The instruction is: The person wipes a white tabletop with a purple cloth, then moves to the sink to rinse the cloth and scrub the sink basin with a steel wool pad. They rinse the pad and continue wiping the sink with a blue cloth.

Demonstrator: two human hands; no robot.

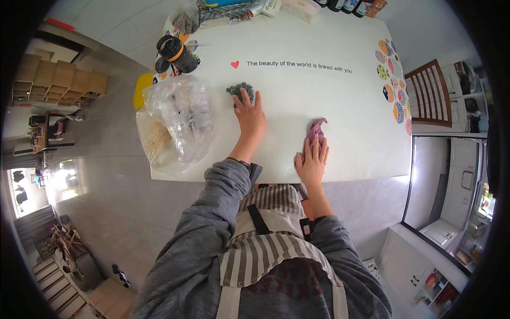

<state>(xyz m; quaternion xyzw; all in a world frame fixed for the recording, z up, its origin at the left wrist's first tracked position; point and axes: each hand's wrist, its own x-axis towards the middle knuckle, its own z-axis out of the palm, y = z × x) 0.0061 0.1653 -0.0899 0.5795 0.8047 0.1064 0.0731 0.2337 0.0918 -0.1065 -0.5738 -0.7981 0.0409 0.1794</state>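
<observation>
My left hand (251, 119) reaches over the table with its fingers spread. Its fingertips overlap the near part of a dark grey, fuzzy cloth or scrubber (248, 87), which lies crumpled on the white tabletop. Closer to the table's front edge, my right hand (314, 161) presses down on a bunched mauve cloth (317, 127). Part of that cloth shows between the thumb and fingers, and one end sticks out past the fingertips. The palm hides the rest.
Clear plastic bags (175, 123) with contents sit at the table's left. Behind them stands a black bottle (178, 54) with an orange band. A tissue pack (301, 8) and several dark bottles (350, 5) line the far edge. A wooden chair (430, 95) stands at right.
</observation>
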